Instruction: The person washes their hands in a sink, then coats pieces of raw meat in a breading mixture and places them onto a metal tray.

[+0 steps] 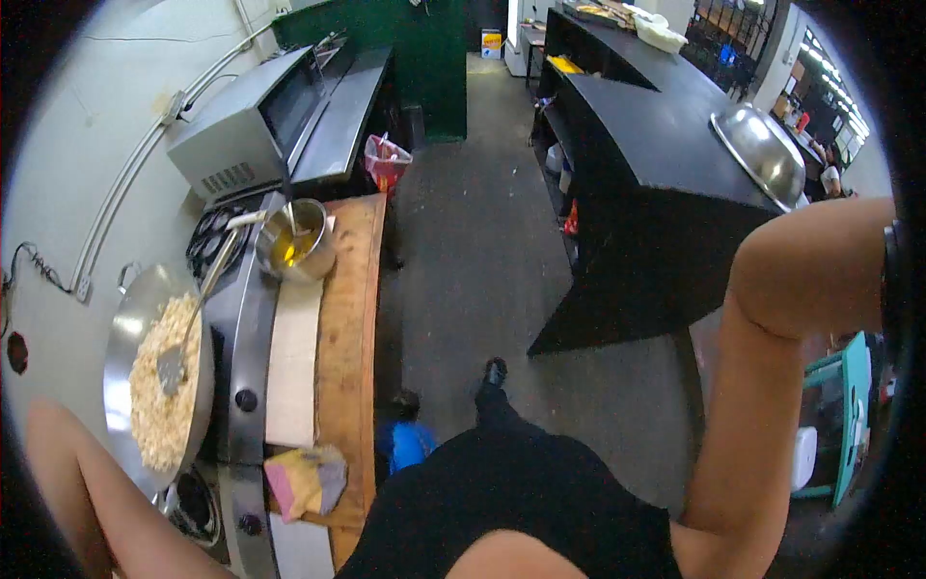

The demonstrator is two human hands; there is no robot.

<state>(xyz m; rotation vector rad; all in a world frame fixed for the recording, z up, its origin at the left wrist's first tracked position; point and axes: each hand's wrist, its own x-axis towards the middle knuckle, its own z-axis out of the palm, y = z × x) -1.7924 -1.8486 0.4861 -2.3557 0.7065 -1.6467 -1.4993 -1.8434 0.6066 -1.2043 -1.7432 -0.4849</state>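
Observation:
Neither of my hands shows; both arms are bent, with the elbows in view at the left and right edges. Nearest the left arm is a wide metal pan (204, 405) on the stove, full of pale chopped food (159, 415). A long-handled metal spatula (171, 370) rests in it. Beyond it stands a steel pot (323, 253) with yellow liquid and a utensil inside. A folded yellow, pink and grey cloth (307, 482) lies on the wooden board (349, 338) beside the stove.
A microwave (227, 145) stands at the back left, near a red bin (388, 162). An upturned steel bowl (762, 145) lies on the black counter (666, 130) at the right. The grey floor (463, 261) runs between the counters. A person sits far off at the right.

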